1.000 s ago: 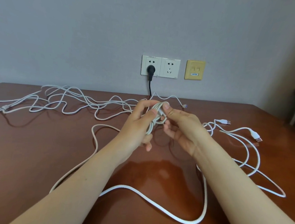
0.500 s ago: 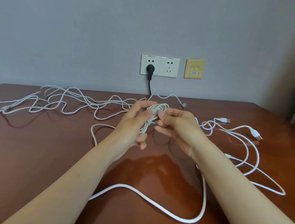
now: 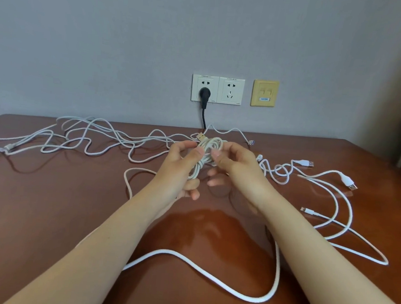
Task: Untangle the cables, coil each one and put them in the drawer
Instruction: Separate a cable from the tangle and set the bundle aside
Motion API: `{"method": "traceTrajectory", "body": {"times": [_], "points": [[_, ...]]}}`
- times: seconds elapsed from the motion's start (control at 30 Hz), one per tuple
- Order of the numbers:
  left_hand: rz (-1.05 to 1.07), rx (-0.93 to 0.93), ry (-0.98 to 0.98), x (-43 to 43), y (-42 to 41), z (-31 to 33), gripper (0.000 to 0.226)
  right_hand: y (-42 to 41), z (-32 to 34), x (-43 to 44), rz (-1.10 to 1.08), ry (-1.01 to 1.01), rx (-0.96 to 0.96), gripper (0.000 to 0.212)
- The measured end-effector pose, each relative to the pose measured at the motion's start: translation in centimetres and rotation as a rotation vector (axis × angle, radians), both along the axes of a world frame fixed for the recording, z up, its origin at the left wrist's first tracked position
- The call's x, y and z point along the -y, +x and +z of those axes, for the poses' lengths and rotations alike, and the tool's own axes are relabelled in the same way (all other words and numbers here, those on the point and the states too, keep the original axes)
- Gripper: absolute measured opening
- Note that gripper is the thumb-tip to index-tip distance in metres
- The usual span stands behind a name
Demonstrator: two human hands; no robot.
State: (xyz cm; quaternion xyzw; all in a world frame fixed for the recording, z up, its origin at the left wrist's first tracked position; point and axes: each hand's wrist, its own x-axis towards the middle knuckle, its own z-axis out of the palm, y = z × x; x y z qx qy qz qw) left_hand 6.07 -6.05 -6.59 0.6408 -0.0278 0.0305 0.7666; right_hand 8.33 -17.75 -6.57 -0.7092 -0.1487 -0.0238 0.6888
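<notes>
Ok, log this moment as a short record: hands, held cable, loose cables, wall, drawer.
left hand: grips the coil's lower part
right hand: pinches the coil's top loops
coil: pale cable wound in loops, held above the table
tangle: thin pale cables, loose at far left
thick cable: white, loose in a wide curve near the person
right cables: white, loose, USB plugs showing
wall: black plug in left socket; yellow plate beside
drawer: not in view
</notes>
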Motion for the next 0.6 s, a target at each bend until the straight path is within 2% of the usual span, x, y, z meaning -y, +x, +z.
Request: {"method": "traceTrajectory", "body": {"times": [0.1, 0.2, 0.4, 0.5, 0.6], "points": [[-0.009, 0.008, 0.006, -0.2, -0.1, 0.0, 0.015, 0.1, -0.3, 0.3, 0.015, -0.019, 0.031, 0.010], [-0.049, 0.047, 0.059, 0.0, 0.0, 0.1, 0.006, 0.1, -0.3, 0.2, -0.044, -0.034, 0.041, 0.008], [-0.007, 0.380, 0.551, -0.5, 0.9, -1.2, 0.017, 0.0, -0.8, -0.7, -0.098, 0.041, -0.008, 0.013], [0.021, 0.416, 0.715, -1.0, 0.9, -1.4, 0.009, 0.0, -0.5, -0.5, -0.036, 0.110, -0.071, 0.026], [0.016, 0.372, 0.870, -1.5, 1.0, -1.8, 0.019, 0.2, -0.4, 0.2, 0.061, 0.148, -0.180, 0.036]]}}
